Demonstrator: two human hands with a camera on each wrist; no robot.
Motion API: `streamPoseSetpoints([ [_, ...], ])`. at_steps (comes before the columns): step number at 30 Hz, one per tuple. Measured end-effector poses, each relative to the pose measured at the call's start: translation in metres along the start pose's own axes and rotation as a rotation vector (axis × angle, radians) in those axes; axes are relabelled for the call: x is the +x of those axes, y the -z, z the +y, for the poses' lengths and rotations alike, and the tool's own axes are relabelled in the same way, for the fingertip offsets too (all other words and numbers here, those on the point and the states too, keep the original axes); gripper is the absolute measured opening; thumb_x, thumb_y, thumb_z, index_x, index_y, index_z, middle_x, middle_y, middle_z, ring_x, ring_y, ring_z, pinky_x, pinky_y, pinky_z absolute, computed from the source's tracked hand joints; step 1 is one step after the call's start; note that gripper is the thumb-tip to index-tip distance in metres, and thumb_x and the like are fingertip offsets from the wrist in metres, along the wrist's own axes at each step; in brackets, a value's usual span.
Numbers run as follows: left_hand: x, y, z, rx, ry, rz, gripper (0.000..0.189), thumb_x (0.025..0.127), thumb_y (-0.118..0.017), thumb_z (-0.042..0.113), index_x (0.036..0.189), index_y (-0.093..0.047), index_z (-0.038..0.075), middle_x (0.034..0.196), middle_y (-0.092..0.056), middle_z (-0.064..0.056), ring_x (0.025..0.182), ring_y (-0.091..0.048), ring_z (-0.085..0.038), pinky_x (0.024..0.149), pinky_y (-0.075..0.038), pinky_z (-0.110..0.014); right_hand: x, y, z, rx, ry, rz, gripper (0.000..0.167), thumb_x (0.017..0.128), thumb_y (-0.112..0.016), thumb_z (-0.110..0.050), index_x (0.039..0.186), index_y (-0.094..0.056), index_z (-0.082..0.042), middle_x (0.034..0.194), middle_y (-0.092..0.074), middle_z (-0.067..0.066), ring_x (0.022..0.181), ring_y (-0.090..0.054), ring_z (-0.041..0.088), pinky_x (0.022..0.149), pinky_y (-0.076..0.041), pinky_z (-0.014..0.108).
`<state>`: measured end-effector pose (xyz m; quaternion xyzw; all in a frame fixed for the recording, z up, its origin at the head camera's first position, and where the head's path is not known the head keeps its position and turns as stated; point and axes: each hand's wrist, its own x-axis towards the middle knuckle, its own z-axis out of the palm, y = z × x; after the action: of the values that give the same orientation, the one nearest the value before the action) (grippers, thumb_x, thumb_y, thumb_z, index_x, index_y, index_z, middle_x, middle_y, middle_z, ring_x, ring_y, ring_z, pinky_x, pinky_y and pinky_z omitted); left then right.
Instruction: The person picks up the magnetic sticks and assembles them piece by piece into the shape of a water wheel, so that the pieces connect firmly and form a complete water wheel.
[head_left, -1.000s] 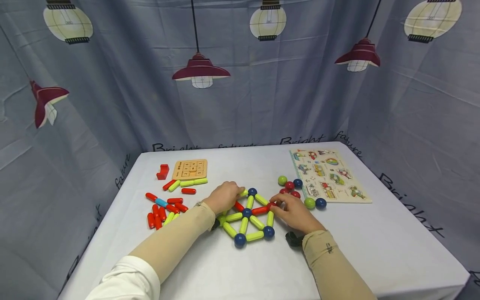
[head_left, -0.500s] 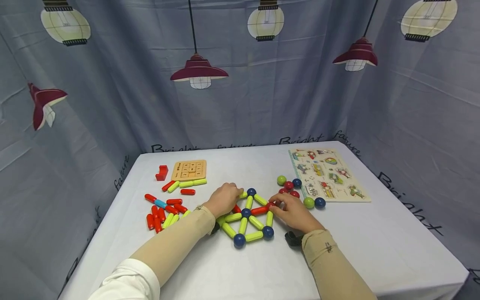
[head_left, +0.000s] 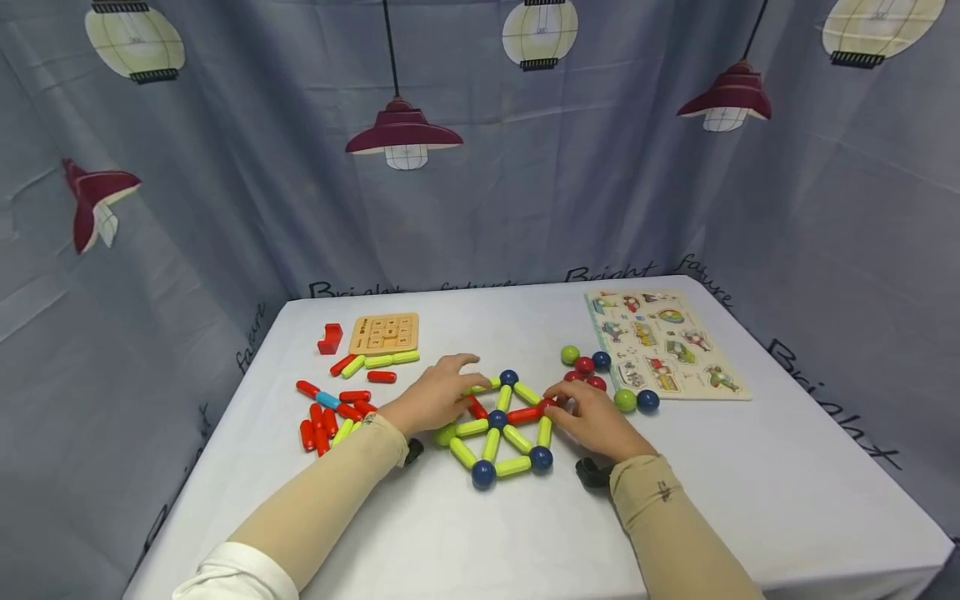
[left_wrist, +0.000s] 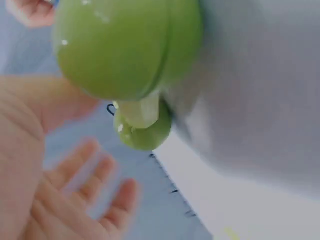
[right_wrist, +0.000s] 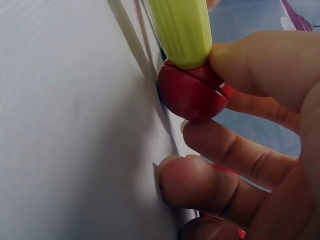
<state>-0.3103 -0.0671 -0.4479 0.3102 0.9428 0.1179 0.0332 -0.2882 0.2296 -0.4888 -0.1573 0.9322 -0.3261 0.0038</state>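
Far left on white tablecloth (head_left: 585, 550): loose red rods (head_left: 316, 414) and yellow-green rods (head_left: 354, 367), one blue rod (head_left: 327, 400) in line with red ones. Behind, red block (head_left: 330, 342), then wooden number-puzzle tray (head_left: 358, 340), numbered tiles inside. Next, left hand (head_left: 431, 396): fingers spread, gripping nothing, at left edge of spoked ball-and-rod wheel (head_left: 490, 446); thumb right by green ball (left_wrist: 120, 50), contact or not, cannot tell. Wheel flat on cloth, between both hands: rightward from left hand, leftward from right. Key line: red spoke rod (head_left: 525, 415), long axis roughly crosswise, from blue hub ball (head_left: 498, 419) out to red corner ball (right_wrist: 190, 95); right hand nearer. Right hand (head_left: 592, 417): narrow, pinching red corner ball, yellow-green rim rod (right_wrist: 182, 32) joined there. Farther right, loose green, red and blue balls (head_left: 602, 361), then picture-puzzle board (head_left: 693, 379), cartoon shapes across it; loose pieces or print, cannot tell.
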Motion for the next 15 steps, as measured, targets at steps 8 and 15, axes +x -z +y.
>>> streamPoseSetpoints([
  [8,0.011,-0.012,0.005,0.304,-0.265,0.008,0.021,0.099,-0.071,0.019,0.115,-0.078,0.030,0.152,-0.052,-0.007,0.139,-0.049,-0.024,0.107,-0.051,-0.038,-0.001,-0.001,0.003,0.029,-0.003,-0.003,0.025,0.095,-0.074,-0.031,0.119,-0.070,-0.026,0.108,-0.066,-0.006,0.090,-0.057,0.018,0.078,-0.051,0.032],
  [15,0.007,-0.008,0.003,0.173,-0.233,0.003,0.023,0.098,-0.072,0.024,0.121,-0.076,0.024,0.150,-0.054,-0.006,0.135,-0.054,-0.022,0.113,-0.046,-0.035,0.001,-0.001,0.001,0.023,-0.026,0.000,0.025,0.095,-0.075,-0.030,0.119,-0.069,-0.027,0.109,-0.067,-0.006,0.091,-0.057,0.019,0.079,-0.051,0.033],
])
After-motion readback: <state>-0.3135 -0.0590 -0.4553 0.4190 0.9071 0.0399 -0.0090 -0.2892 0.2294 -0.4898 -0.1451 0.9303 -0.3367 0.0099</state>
